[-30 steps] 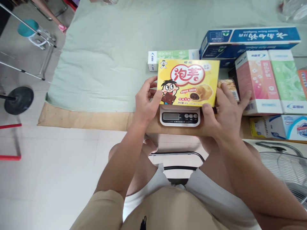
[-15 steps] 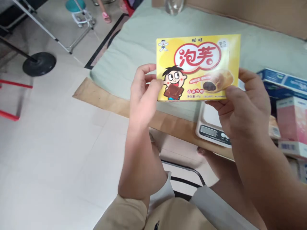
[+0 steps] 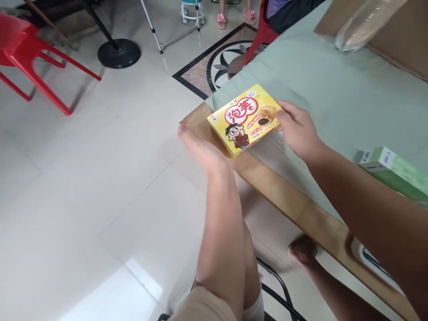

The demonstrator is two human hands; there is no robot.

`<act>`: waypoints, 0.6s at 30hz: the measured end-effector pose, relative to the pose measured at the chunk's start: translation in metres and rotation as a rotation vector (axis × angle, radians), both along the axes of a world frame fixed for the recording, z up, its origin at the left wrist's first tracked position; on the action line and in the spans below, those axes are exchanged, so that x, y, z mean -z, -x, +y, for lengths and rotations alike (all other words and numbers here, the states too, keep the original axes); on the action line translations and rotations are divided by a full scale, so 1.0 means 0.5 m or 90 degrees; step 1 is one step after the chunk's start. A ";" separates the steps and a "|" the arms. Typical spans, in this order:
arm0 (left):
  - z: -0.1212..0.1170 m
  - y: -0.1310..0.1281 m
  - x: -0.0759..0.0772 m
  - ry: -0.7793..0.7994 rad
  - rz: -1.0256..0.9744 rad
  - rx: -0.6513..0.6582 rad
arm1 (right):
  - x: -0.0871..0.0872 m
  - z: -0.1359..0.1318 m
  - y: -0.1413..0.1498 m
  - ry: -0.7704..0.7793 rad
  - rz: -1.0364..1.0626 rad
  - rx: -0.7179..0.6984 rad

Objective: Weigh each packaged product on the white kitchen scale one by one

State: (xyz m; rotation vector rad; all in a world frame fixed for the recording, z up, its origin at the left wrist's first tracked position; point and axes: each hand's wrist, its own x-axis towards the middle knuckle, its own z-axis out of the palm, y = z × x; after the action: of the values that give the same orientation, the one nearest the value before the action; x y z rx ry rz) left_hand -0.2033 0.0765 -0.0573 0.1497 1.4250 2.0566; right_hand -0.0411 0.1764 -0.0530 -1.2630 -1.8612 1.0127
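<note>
A yellow cream puff box [image 3: 245, 118] with a cartoon child and a pastry printed on its front is above the corner of the cloth-covered table. Its right end is gripped by my right hand [image 3: 297, 129], thumb on the front face. My left hand [image 3: 203, 149] lies to the left of the box by the table's corner, fingers stretched out and holding nothing. Part of that hand's fingers is hard to make out. My right forearm passes over the table's brown edge and partly covers a kitchen scale [image 3: 377, 265].
A green box [image 3: 396, 171] lies at the right on the pale green cloth [image 3: 334, 111]. A plastic-wrapped item [image 3: 368, 24] is at the back. Red stool [image 3: 31, 53] and black stand base [image 3: 119, 53] stand on the floor. Another person sits beyond the table.
The view has swung left. My left hand has let go of the box, which my right hand still holds, now tilted and farther away, near the table's corner.
</note>
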 end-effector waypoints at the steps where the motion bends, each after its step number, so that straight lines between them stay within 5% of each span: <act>1: 0.007 0.006 0.004 -0.012 -0.023 -0.005 | 0.007 0.009 0.016 -0.031 -0.025 0.009; 9: 0.022 0.060 0.071 -0.083 0.091 0.162 | 0.044 0.015 0.121 -0.164 -0.196 -0.010; 14: 0.031 0.074 0.045 -0.058 -0.048 0.075 | 0.028 0.013 0.163 -0.140 -0.268 0.009; 18: 0.039 0.072 0.045 -0.034 -0.032 0.098 | 0.026 0.025 0.183 -0.122 -0.284 -0.006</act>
State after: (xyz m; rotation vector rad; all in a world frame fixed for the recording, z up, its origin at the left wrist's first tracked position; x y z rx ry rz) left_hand -0.2393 0.0959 -0.0798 0.2213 1.2873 1.9601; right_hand -0.1328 0.1888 -0.0659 -1.4470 -2.2356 0.5648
